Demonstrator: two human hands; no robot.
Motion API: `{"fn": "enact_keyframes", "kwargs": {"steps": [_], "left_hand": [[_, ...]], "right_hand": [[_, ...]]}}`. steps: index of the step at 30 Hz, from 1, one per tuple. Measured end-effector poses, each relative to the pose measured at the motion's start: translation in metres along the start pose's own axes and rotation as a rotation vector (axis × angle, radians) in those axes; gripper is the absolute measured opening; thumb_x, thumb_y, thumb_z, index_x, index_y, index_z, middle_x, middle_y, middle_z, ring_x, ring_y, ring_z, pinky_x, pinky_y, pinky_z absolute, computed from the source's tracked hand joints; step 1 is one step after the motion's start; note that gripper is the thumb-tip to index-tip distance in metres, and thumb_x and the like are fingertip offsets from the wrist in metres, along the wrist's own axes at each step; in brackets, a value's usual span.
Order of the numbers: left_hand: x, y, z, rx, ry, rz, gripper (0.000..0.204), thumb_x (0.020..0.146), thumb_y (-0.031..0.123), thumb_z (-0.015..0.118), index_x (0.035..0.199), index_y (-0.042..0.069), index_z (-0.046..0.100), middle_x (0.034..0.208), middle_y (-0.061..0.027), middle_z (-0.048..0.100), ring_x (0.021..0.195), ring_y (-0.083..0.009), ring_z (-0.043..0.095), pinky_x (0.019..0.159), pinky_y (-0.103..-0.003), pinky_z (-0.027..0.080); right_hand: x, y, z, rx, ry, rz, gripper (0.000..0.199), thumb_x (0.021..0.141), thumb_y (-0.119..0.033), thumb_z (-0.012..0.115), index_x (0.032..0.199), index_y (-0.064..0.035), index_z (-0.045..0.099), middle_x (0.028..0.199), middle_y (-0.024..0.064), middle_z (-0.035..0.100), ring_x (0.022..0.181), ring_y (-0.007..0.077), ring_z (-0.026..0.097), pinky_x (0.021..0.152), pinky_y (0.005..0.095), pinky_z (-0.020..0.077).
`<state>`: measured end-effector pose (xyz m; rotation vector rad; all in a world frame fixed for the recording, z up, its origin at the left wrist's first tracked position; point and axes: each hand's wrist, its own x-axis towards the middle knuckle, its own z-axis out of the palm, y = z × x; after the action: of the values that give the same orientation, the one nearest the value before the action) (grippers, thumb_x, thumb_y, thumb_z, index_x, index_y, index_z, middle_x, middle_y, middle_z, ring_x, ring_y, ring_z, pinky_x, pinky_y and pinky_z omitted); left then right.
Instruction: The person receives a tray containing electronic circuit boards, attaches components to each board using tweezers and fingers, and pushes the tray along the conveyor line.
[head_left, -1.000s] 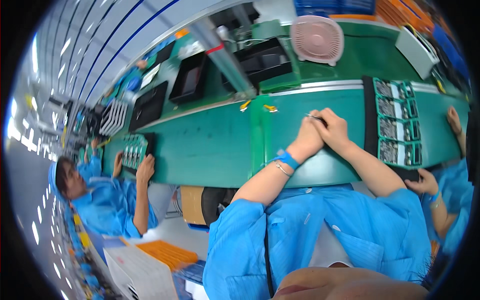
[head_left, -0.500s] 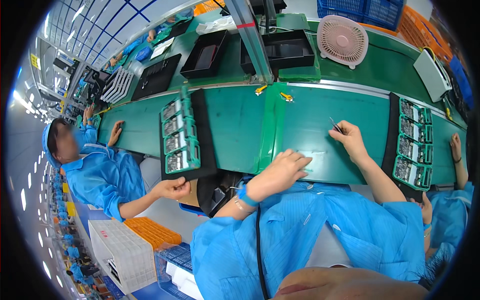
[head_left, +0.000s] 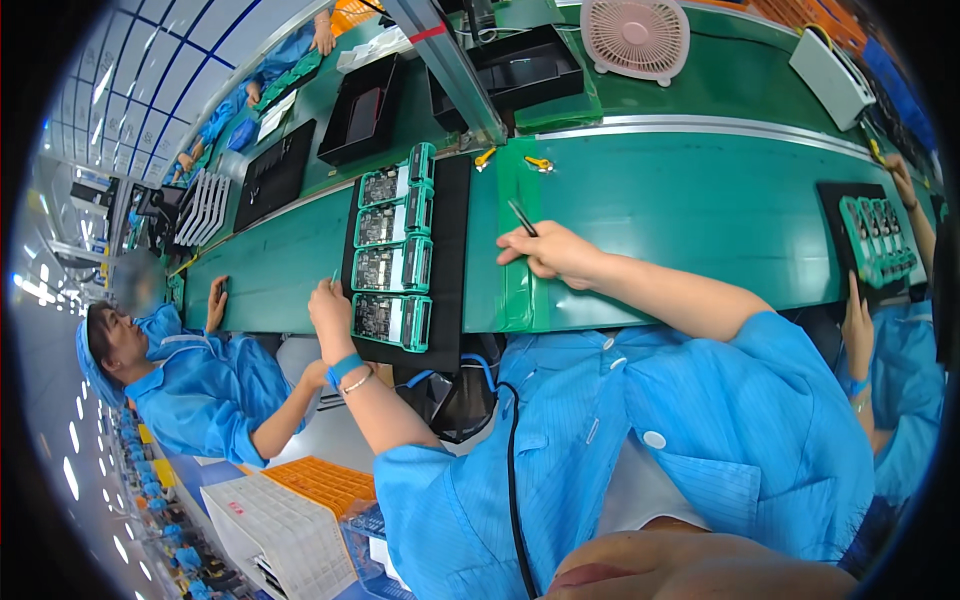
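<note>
Tray carrying four circuit-board units on the conveyor belt, between left hand and right hand; fan far right.

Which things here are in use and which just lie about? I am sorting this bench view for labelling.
In use:
left hand at the black tray
four green-framed circuit boards
right hand holding tweezers

Lying about:
pink fan
empty black trays
white box
yellow clips
</note>
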<state>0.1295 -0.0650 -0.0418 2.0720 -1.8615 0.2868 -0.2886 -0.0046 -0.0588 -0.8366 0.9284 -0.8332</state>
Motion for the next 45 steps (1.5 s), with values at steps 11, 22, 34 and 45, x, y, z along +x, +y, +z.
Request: {"fn": "enact_keyframes", "kwargs": {"steps": [11, 22, 34, 45], "left_hand": [[-0.033, -0.001, 0.003, -0.524, -0.321, -0.221, 0.034, 0.091, 0.013, 0.072, 0.118, -0.006, 0.065, 0.094, -0.0153, 0.072, 0.086, -0.0245, 0.067, 0.079, -0.034, 0.052], [-0.136, 0.148, -0.034, -1.341, -0.489, -0.265, 0.048, 0.092, -0.002, 0.07, 0.133, -0.007, 0.045, 0.086, 0.004, 0.04, 0.075, -0.0026, 0.041, 0.064, -0.016, 0.034], [-0.086, 0.292, 0.013, -0.945, -0.699, 0.28, 0.055, 0.086, 0.009, 0.079, 0.13, -0.006, 0.05, 0.077, -0.0024, 0.057, 0.068, -0.009, 0.054, 0.059, -0.025, 0.046], [0.02, 0.376, 0.03, -0.606, -0.304, 0.745, 0.034, 0.087, 0.02, 0.075, 0.112, -0.002, 0.067, 0.097, -0.0218, 0.07, 0.086, -0.0354, 0.069, 0.077, -0.041, 0.053]], "right_hand": [[0.055, 0.001, 0.024, 0.051, 0.222, -0.102, 0.025, 0.091, -0.024, 0.073, 0.09, -0.003, 0.06, 0.081, 0.0067, 0.061, 0.068, 0.0176, 0.056, 0.061, 0.0339, 0.0459], [-0.025, -0.003, -0.069, -0.017, 0.52, -0.296, 0.025, 0.081, -0.007, 0.079, 0.075, -0.0061, 0.055, 0.072, -0.0006, 0.057, 0.065, 0.0102, 0.053, 0.06, 0.0283, 0.0439], [-0.131, -0.017, -0.183, -0.068, 0.921, -0.351, 0.021, 0.085, -0.01, 0.078, 0.083, -0.0038, 0.058, 0.082, 0.0029, 0.061, 0.071, 0.0104, 0.059, 0.065, 0.0282, 0.0492], [-0.099, -0.051, -0.237, -0.579, 1.128, -0.622, 0.035, 0.094, -0.027, 0.07, 0.111, 0.0029, 0.068, 0.093, 0.0084, 0.068, 0.085, 0.0162, 0.062, 0.079, 0.032, 0.0497]]}}
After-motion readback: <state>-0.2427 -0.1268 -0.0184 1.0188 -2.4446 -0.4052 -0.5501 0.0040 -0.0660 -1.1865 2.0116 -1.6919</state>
